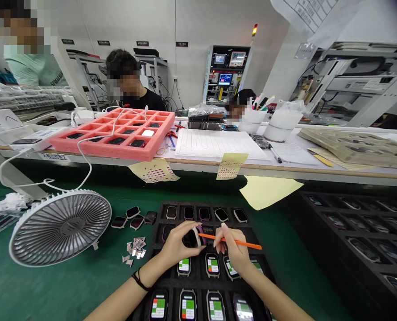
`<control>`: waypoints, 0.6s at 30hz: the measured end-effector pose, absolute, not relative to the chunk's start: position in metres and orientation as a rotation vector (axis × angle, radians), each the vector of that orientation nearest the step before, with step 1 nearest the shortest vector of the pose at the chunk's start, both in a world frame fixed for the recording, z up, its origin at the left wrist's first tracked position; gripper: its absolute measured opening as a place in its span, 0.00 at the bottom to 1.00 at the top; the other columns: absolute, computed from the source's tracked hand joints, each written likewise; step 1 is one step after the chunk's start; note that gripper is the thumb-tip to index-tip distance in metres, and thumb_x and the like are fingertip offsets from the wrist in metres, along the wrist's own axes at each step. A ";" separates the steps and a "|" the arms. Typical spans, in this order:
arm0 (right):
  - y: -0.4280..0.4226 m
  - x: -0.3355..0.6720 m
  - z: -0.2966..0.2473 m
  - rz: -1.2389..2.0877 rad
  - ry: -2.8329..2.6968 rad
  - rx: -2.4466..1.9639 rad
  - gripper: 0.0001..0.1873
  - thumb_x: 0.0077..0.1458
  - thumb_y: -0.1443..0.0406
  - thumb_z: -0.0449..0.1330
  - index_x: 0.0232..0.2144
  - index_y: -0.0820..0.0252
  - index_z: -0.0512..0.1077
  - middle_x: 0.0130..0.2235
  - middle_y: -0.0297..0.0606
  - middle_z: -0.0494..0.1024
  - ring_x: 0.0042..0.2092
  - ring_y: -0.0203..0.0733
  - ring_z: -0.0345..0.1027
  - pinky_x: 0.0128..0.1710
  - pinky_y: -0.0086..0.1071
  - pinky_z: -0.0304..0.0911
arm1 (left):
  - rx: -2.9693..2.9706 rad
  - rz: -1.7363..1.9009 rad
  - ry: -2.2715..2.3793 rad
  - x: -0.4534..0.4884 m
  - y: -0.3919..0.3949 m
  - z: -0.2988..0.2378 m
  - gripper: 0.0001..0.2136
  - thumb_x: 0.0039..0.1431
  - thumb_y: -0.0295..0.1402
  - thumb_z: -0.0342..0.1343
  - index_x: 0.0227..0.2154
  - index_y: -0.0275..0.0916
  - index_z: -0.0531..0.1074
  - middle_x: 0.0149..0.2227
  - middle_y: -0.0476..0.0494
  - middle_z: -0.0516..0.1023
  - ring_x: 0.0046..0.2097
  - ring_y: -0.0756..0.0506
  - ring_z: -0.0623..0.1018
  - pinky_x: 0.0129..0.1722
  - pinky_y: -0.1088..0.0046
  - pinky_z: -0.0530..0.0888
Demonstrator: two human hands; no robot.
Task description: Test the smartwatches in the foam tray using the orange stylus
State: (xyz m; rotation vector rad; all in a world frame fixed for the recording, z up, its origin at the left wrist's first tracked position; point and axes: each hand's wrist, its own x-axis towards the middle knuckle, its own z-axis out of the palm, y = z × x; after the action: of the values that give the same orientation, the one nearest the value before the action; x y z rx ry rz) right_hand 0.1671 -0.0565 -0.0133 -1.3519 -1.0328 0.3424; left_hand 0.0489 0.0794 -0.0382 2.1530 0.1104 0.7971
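Note:
My left hand (180, 243) is closed on a small smartwatch body (192, 237), lifted slightly over a black foam tray (160, 213) full of watch bodies. My right hand (233, 249) pinches a thin orange stick (238, 242), whose tip rests at the held watch. Watches in the tray's near rows (212, 265) show lit green, red and white screens. The far row's watches (204, 213) are dark.
A white desk fan (60, 227) lies face up at left, its cable running to the back bench. Loose watch bodies (131, 218) and small peeled tabs (135, 249) lie on the green mat. A second black tray (359, 240) stands at right, a pink tray (118, 133) on the bench. Other people sit beyond.

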 end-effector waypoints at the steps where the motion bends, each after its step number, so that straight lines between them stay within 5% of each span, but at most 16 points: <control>1: -0.057 0.167 -0.014 0.325 -1.047 -1.357 0.30 0.63 0.56 0.45 0.15 0.60 0.72 0.12 0.33 0.65 0.15 0.32 0.57 0.16 0.27 0.54 | 2.157 0.792 0.121 0.049 0.079 -0.038 0.22 0.44 0.30 0.64 0.46 0.38 0.71 0.43 0.38 0.78 0.46 0.39 0.76 0.48 0.60 0.74; 8: -0.058 0.174 -0.016 0.355 -0.951 -1.298 0.26 0.63 0.57 0.45 0.19 0.60 0.69 0.16 0.35 0.71 0.18 0.34 0.64 0.20 0.28 0.62 | 2.154 0.802 0.160 0.049 0.076 -0.036 0.22 0.45 0.30 0.64 0.46 0.38 0.70 0.44 0.38 0.76 0.47 0.40 0.75 0.48 0.61 0.73; 11: -0.051 0.173 -0.016 0.463 -0.913 -1.384 0.14 0.56 0.59 0.57 0.21 0.58 0.63 0.30 0.40 0.78 0.33 0.40 0.72 0.35 0.33 0.68 | 2.163 0.810 0.174 0.049 0.077 -0.039 0.21 0.46 0.28 0.63 0.46 0.38 0.70 0.44 0.39 0.74 0.46 0.41 0.74 0.47 0.63 0.73; 13: -0.045 0.170 -0.019 0.603 -0.944 -1.413 0.16 0.48 0.61 0.65 0.23 0.57 0.59 0.38 0.41 0.76 0.39 0.43 0.71 0.37 0.34 0.67 | 2.162 0.800 0.182 0.050 0.077 -0.041 0.21 0.45 0.25 0.61 0.46 0.39 0.70 0.43 0.40 0.73 0.45 0.42 0.74 0.45 0.65 0.74; 18: -0.036 0.168 -0.030 0.801 -0.893 -1.358 0.22 0.46 0.60 0.65 0.22 0.55 0.53 0.26 0.29 0.66 0.25 0.32 0.60 0.25 0.26 0.60 | 2.135 0.765 0.135 0.050 0.076 -0.045 0.26 0.48 0.23 0.58 0.53 0.44 0.64 0.46 0.42 0.68 0.49 0.42 0.71 0.46 0.65 0.73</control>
State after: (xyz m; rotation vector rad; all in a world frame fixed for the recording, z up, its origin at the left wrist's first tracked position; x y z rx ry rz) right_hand 0.1682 -0.0362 -0.0302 -1.3583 -0.8935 0.8005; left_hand 0.0499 0.0759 -0.0446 2.1350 0.1355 0.7647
